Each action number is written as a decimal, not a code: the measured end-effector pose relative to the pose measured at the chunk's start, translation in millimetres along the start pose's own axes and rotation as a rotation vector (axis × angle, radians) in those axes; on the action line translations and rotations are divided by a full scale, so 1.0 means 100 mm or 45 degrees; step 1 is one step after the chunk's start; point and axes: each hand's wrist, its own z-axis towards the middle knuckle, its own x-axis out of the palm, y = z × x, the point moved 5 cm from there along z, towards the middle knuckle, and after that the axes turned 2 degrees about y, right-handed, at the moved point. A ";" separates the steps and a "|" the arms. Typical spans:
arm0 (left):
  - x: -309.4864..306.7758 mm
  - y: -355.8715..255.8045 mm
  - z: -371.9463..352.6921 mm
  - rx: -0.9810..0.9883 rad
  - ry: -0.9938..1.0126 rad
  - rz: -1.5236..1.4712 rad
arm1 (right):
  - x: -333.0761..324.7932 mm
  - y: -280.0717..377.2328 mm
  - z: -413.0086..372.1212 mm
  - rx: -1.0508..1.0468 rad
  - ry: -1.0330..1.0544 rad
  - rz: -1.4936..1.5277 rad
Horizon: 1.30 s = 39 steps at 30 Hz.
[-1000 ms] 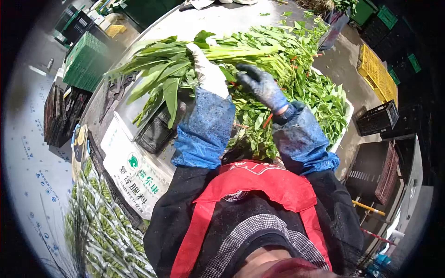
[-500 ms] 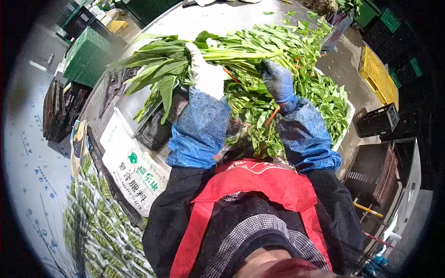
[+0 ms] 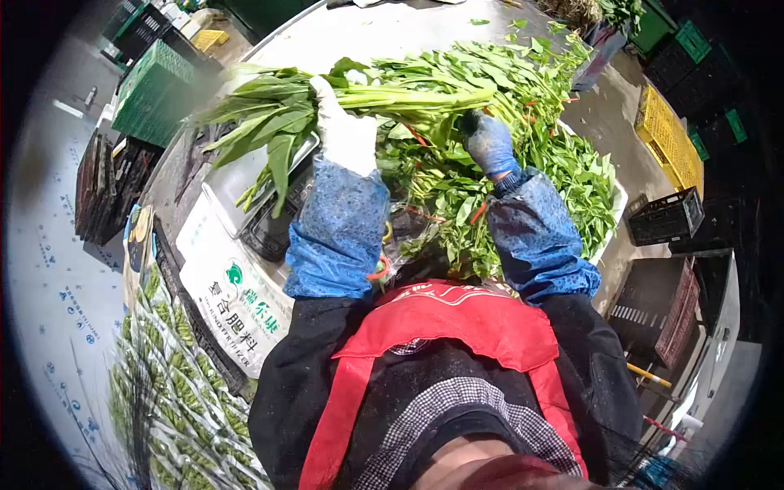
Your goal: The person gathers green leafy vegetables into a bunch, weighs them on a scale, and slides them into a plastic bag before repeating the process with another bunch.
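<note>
My left hand (image 3: pixel 345 126), in a white glove, is wrapped round the middle of a bunch of long-leaved green stalks (image 3: pixel 416 99). The leaves of the bunch point left and its pale stems run right. My right hand (image 3: pixel 490 143), in a blue-grey glove, is curled closed just below the stem ends; its fingertips are partly hidden, and what they hold, if anything, cannot be made out. Below and right lies a heap of leafy greens (image 3: pixel 572 167) with red ties among its stems.
A metal table (image 3: pixel 327 37) lies under the greens. At the left are a white fertilizer bag (image 3: pixel 233 286), a black crate (image 3: pixel 269 233) and bagged greens (image 3: pixel 175 384). Green boxes (image 3: pixel 155 94) stand farther back; a yellow crate (image 3: pixel 668 139) and a black crate (image 3: pixel 665 216) are at the right.
My left hand and the bunch have shifted slightly left. My right hand has moved a little right and down, and its fingers look more curled.
</note>
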 end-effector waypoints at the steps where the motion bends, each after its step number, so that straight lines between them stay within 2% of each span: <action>1: 0.01 0.07 0.06 -0.425 0.156 -1.149 | 0.00 -0.02 -0.04 -0.056 -0.086 0.035; 3: 0.12 0.30 0.16 -0.418 0.305 -1.220 | 0.07 -0.08 -0.16 -0.142 -0.068 -0.035; 4: 0.18 0.42 0.21 -0.415 0.380 -1.251 | 0.05 0.01 -0.22 -0.240 0.012 0.085; 6: -0.03 0.28 0.32 -1.124 0.258 -1.828 | 0.02 -0.09 -0.34 -0.135 0.019 0.078; 7: -0.12 0.46 0.48 -0.987 0.311 -1.869 | -0.07 -0.22 -0.43 0.098 0.027 0.264; 8: -0.22 0.63 0.64 -0.849 0.360 -1.911 | -0.03 -0.47 -0.47 0.143 0.135 0.110; 9: -0.30 0.84 0.76 -0.890 0.380 -1.768 | 0.08 -0.84 -0.57 0.072 0.057 -0.081; 11: -0.47 1.24 1.01 -0.971 0.434 -1.485 | 0.02 -1.15 -0.78 0.284 0.290 -0.347; 12: -0.48 1.50 1.12 -0.945 0.497 -1.358 | 0.14 -1.43 -0.88 0.151 0.453 -0.541; 14: -0.52 1.66 1.19 -0.864 0.503 -1.000 | 0.23 -1.61 -1.09 0.219 0.511 -0.734; 15: -0.52 1.74 1.19 -0.867 0.503 -0.994 | 0.32 -1.70 -1.18 0.252 0.581 -0.776; 17: -0.49 1.92 1.21 -0.355 0.568 0.137 | 0.54 -2.08 -1.46 0.341 0.720 -0.813; 19: -0.11 2.73 0.96 -0.317 0.666 0.246 | 0.59 -2.43 -1.67 0.455 0.987 -0.898; 21: 0.10 2.89 0.72 -0.410 0.631 0.250 | 0.58 -2.54 -1.62 0.484 1.065 -0.843; 22: 0.09 2.81 0.58 -0.381 0.775 0.571 | 0.54 -2.60 -1.55 0.446 1.072 -0.661; 23: 0.02 2.51 0.41 -0.509 1.002 0.701 | 0.53 -2.76 -1.44 0.395 1.073 -0.217; 24: 0.12 2.70 0.27 -0.567 1.107 0.830 | 0.40 -2.60 -1.23 0.380 1.184 -0.032; 25: 0.15 2.75 0.22 -0.483 1.094 0.868 | 0.22 -2.45 -0.97 0.442 1.221 -0.220; 26: 0.17 2.81 0.22 -0.472 1.095 0.840 | 0.12 -2.39 -0.74 0.522 1.105 -0.228; 27: 0.19 2.88 0.23 -0.466 1.094 0.816 | -0.05 -2.18 -0.48 0.488 0.940 -0.105; 28: 0.22 3.01 0.24 -0.470 1.050 0.831 | 0.00 -2.29 -0.23 0.462 0.760 -0.090; 29: 0.25 3.06 0.25 -0.476 1.003 0.848 | -0.13 -2.01 0.00 0.416 0.671 0.055; 30: 0.17 2.81 0.30 -0.579 1.049 0.939 | -0.04 -2.08 0.21 0.283 0.470 0.116; 31: 0.20 2.83 0.33 -0.561 1.043 0.956 | -0.02 -1.99 0.37 0.341 0.499 0.080; 32: 0.22 2.90 0.37 -0.546 1.037 0.974 | 0.09 -2.03 0.53 0.257 0.464 0.089; 33: 0.24 2.96 0.41 -0.530 1.021 0.956 | 0.30 -2.16 0.68 0.275 0.536 0.128; 35: 0.15 2.34 0.53 -0.560 1.015 1.173 | 0.50 -2.24 0.86 0.387 0.665 0.102; 36: 0.15 2.14 0.58 -0.434 0.951 1.169 | 0.60 -2.28 0.92 0.379 0.665 0.110; 38: 0.24 1.83 0.65 -0.081 0.862 0.752 | 0.98 -2.45 0.98 0.397 0.774 0.235; 39: 0.29 1.67 0.63 0.294 0.671 0.291 | 0.84 -2.20 0.98 0.243 0.747 0.273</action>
